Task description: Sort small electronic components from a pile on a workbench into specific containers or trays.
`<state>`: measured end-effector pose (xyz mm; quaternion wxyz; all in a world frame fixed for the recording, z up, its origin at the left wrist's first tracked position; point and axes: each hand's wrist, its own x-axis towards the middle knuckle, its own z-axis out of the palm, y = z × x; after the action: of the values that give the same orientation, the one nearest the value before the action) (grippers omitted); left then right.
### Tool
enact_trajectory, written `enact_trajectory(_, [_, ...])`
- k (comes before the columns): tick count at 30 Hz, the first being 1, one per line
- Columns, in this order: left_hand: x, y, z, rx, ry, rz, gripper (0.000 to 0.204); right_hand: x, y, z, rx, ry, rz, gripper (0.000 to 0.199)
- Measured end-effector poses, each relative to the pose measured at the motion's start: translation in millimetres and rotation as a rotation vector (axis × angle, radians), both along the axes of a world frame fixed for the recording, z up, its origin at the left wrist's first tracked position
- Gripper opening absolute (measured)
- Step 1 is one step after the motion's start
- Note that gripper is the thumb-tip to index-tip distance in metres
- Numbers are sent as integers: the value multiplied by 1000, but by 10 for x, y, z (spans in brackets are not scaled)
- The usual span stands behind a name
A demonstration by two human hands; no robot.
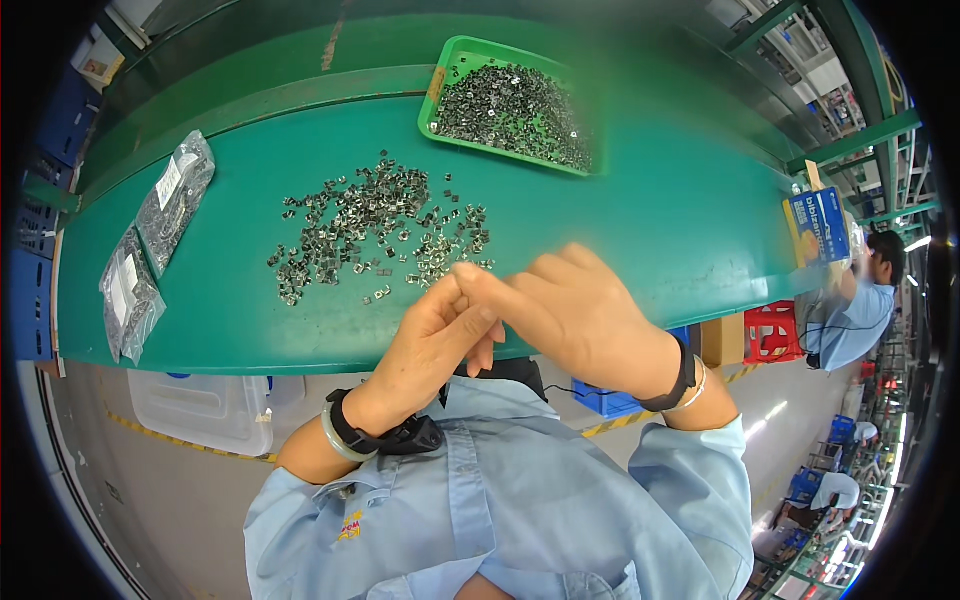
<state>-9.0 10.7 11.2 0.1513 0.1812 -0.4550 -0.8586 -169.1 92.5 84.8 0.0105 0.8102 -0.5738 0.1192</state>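
My left hand (pixel 432 338) and my right hand (pixel 572 318) meet above the near edge of the green table, fingertips together. Both are closed, with thumbs and forefingers pinching at one spot; whatever is between them is hidden by the fingers. Just beyond them a loose pile of small metal parts (pixel 360 222), dark and silvery, spreads over the tabletop. Farther back stands a green tray (pixel 436 126) holding many more of the same small parts. My wrists carry black bands and bracelets.
Two clear plastic bags (pixel 178 200) of small dark parts lie at the left. A blue and yellow box (pixel 820 228) stands at the table's right end, near another person in blue (pixel 858 318). Below the table are a clear plastic bin (pixel 200 412) and a red stool (pixel 770 332).
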Motion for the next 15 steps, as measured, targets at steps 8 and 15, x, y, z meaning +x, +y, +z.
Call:
enact_trajectory(8, [13, 31, 6, -71, -5, 24, 14, 13, 55, -63, -58, -131, 10, 50])
enact_trajectory(15, [30, 32, -13, 1, 51, 60, 15, -1, 79, -365, -159, -446, -83, 28])
